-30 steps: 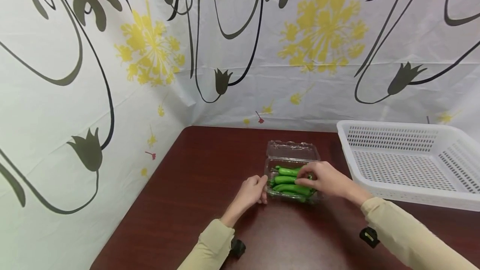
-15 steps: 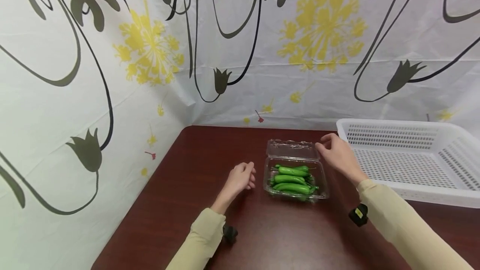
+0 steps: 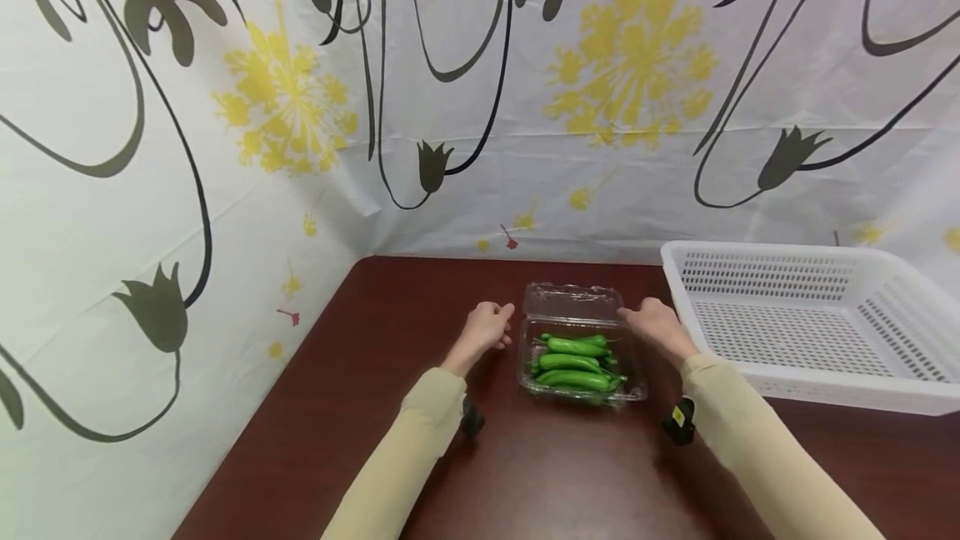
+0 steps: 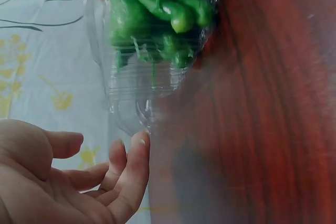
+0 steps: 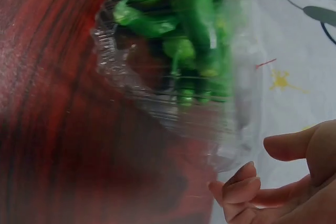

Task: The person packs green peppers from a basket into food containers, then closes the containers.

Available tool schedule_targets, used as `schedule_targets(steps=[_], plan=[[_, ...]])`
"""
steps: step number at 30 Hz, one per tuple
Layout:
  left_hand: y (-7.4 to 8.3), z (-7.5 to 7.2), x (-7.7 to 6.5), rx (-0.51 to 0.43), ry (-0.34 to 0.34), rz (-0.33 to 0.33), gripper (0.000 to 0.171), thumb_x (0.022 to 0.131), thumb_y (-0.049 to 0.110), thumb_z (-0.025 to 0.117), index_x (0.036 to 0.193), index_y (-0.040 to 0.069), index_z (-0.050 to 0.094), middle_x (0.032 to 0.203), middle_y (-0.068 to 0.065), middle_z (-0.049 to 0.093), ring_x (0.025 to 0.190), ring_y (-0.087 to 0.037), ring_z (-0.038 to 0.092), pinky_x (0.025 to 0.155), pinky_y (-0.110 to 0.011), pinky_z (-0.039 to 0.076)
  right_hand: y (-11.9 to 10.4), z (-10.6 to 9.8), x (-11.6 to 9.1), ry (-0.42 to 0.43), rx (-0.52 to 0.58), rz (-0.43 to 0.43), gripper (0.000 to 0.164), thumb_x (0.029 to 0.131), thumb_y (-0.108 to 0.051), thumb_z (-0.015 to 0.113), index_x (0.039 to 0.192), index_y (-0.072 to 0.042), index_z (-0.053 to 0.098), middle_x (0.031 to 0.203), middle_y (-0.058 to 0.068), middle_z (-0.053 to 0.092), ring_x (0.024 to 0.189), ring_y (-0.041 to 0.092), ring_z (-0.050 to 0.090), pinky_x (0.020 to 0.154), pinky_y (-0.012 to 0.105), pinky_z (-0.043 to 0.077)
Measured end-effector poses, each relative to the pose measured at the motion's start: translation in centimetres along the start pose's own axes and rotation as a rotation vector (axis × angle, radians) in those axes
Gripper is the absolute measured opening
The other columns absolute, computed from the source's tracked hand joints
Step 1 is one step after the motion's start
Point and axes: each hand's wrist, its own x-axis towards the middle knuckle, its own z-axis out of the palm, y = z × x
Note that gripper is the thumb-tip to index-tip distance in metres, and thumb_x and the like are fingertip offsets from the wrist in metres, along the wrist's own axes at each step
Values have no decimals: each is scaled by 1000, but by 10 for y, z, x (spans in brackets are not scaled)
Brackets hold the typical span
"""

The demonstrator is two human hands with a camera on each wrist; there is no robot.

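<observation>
A clear plastic clamshell container (image 3: pixel 633 392) lies on the table with its lid (image 3: pixel 572 304) folded back. Several green peppers (image 3: pixel 573 362) lie side by side in its base. Beside the lid's left edge is my left hand (image 3: pixel 486 327), fingers loosely bent and holding nothing. Seen from the left wrist, its fingertips (image 4: pixel 140 142) come near the clear plastic; whether they touch cannot be told. My right hand (image 3: pixel 660 327) reaches to the lid's right edge. In the right wrist view its thumb and bent fingers stand apart, just off the plastic, with nothing between them.
A large white perforated plastic basket (image 3: pixel 787 336) stands on the right, close to my right hand. The dark red wooden table (image 3: pixel 420 315) ends against a patterned white cloth (image 3: pixel 457 107) at the back and left.
My right hand has left the peppers and moved back to the lid's right edge. The left hand has come off the container's left side and shifted back beside the lid.
</observation>
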Motion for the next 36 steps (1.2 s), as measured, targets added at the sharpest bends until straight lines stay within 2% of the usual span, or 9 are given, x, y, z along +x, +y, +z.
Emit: schedule_targets(steps=[4, 6, 8, 12, 17, 24, 27, 32, 36], plan=[[-1, 5, 10, 12, -36, -5, 37, 106, 28, 54, 107, -8, 65, 94, -21, 66, 71, -26, 67, 74, -44, 61, 8, 7, 3, -33, 76, 14, 36, 103, -23, 50, 89, 10, 52, 79, 18, 50, 75, 31, 50, 67, 43, 45], [-3, 6, 14, 10, -52, 5, 34, 105, 27, 57, 106, -5, 67, 91, -17, 66, 72, -24, 67, 72, -42, 61, 10, 9, 5, -28, 95, -5, 36, 103, -22, 52, 86, 10, 57, 75, 13, 52, 74, 30, 51, 67, 42, 46], [-4, 7, 16, -4, -62, 14, 31, 104, 26, 59, 108, -4, 68, 89, -13, 66, 70, -21, 66, 71, -39, 61, 12, 12, 7, -20, 103, -31, 37, 103, -21, 54, 93, 14, 63, 80, 19, 60, 80, 35, 58, 72, 45, 50], [-5, 7, 19, -61, -69, 47, 29, 102, 20, 62, 113, -6, 67, 88, -10, 66, 65, -14, 62, 65, -35, 59, 13, 15, 9, 52, 103, -65, 39, 101, -21, 60, 116, 15, 62, 111, 30, 64, 104, 44, 60, 86, 53, 51], [-6, 5, 22, -161, -75, 76, 29, 98, 15, 68, 115, -8, 62, 89, -12, 69, 63, -12, 60, 61, -32, 56, 12, 19, 10, 179, 112, -110, 34, 96, -18, 68, 113, 10, 60, 102, 26, 67, 92, 37, 64, 77, 45, 51], [-6, 3, 23, -231, -50, 128, 25, 90, 4, 76, 106, -4, 59, 81, -10, 68, 61, -16, 65, 76, -55, 59, 16, 23, 6, 294, 181, -198, 30, 93, -11, 73, 113, 4, 57, 97, 23, 69, 87, 35, 66, 67, 32, 49], [-7, 3, 23, -245, -34, 180, 24, 86, -2, 78, 101, -4, 59, 80, -10, 68, 61, -17, 67, 77, -57, 58, 19, 25, 3, 332, 208, -227, 31, 92, -10, 73, 114, 3, 55, 98, 24, 70, 90, 36, 68, 69, 31, 51], [-12, 1, 21, -267, -45, 250, 21, 85, -7, 77, 97, -4, 60, 83, -13, 70, 68, -18, 70, 72, -43, 62, 22, 28, -3, 382, 203, -267, 27, 93, -9, 73, 112, 2, 56, 99, 22, 72, 92, 36, 70, 75, 35, 53], [-18, -1, 21, -311, -98, 280, 19, 86, -9, 74, 100, -6, 60, 90, -17, 72, 77, -18, 72, 75, -36, 61, 23, 28, -7, 386, 180, -278, 21, 95, -9, 70, 110, 0, 58, 100, 20, 73, 95, 36, 69, 83, 44, 50]])
